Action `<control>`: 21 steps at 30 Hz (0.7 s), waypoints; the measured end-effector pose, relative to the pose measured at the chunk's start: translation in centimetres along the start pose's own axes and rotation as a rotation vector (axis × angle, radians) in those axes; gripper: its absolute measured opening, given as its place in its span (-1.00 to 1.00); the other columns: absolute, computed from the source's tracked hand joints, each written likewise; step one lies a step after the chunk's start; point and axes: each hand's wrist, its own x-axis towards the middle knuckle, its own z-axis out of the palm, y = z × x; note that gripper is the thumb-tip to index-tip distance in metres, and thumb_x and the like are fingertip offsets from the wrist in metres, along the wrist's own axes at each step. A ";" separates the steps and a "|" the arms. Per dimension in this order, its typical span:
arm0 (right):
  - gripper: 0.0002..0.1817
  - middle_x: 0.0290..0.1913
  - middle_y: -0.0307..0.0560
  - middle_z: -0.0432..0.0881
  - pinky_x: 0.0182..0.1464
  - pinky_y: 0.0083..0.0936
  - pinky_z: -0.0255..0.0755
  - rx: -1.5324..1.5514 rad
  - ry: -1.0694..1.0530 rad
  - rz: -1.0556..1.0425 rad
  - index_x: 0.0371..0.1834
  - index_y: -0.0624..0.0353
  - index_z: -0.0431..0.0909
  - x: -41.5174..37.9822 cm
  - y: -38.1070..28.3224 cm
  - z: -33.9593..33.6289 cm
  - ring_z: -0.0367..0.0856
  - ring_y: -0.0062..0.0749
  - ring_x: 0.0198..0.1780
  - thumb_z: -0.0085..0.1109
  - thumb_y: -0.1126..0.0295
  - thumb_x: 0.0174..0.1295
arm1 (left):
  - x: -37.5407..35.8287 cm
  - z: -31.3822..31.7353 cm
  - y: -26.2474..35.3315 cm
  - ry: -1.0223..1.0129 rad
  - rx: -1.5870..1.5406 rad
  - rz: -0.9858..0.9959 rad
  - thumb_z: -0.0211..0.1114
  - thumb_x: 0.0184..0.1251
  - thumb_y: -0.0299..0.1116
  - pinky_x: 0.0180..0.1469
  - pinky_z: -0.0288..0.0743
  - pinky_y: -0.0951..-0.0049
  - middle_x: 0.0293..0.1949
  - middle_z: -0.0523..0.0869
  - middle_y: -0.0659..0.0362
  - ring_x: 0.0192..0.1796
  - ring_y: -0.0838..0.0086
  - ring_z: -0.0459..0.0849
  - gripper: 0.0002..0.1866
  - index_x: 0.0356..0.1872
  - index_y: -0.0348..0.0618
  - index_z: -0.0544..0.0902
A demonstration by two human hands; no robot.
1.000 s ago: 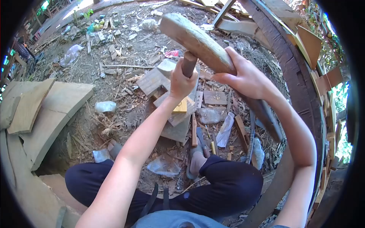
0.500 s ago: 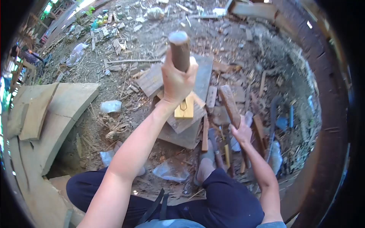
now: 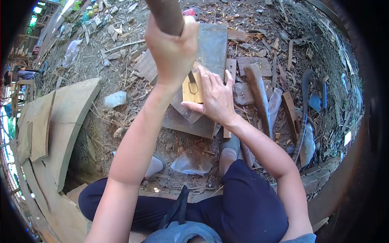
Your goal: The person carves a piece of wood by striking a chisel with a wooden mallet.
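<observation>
My left hand [image 3: 172, 50] is closed around the thick brown wooden handle of a chisel [image 3: 165, 14], which stands upright. Its dark metal blade shows below my fist, with the tip over a small yellow wooden block [image 3: 194, 95]. A dark, pointed outline marks the block's top face. My right hand [image 3: 216, 95] holds the block from the right, thumb along the near edge and fingers at the far end. Under the block are flat boards [image 3: 212, 44] stacked on the ground. A wooden club [image 3: 259, 97] lies to the right of my right hand.
Curved wooden slabs [image 3: 67, 125] lean at the left. A curved tool [image 3: 306, 97] and a blue piece [image 3: 315, 101] lie at the right. Clear plastic [image 3: 190, 163] rests between my feet, and a plastic container [image 3: 115, 99] sits left of the boards. Wood chips litter the ground.
My right hand has let go of the wooden club, now lying on the ground, and has moved left onto the block. My left hand, with the chisel, appears higher and farther left in view.
</observation>
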 end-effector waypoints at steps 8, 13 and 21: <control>0.07 0.11 -0.01 0.61 0.39 0.25 0.14 -0.001 -0.005 0.005 0.34 0.21 0.35 -0.1 0.2 0.5 0.64 -0.20 0.15 0.23 -0.51 0.02 | 3.7 1.7 -2.8 -0.031 -0.100 -0.392 0.19 0.32 -0.51 -0.77 0.21 0.45 -0.75 0.46 0.24 -0.81 0.55 0.40 -0.78 -0.56 -0.22 0.50; 0.06 0.09 0.01 0.63 0.39 0.24 0.18 0.021 -0.012 0.007 0.31 0.23 0.37 -0.2 0.4 0.5 0.65 -0.16 0.14 0.21 -0.52 0.04 | 4.8 2.2 -5.9 -0.040 -0.094 -0.517 0.18 0.34 -0.47 -0.78 0.20 0.46 -0.69 0.42 0.29 -0.78 0.59 0.37 -0.90 -0.34 -0.19 0.43; 0.10 0.16 0.00 0.62 0.41 0.10 0.19 0.066 -0.003 0.024 0.35 0.19 0.34 -0.3 0.5 0.5 0.62 -0.15 0.19 0.36 -0.47 -0.07 | 4.9 1.9 -15.3 -0.132 -0.166 -0.886 0.21 0.32 -0.47 -0.72 0.21 0.54 -0.64 0.44 0.32 -0.71 0.64 0.35 -0.85 -0.48 -0.14 0.51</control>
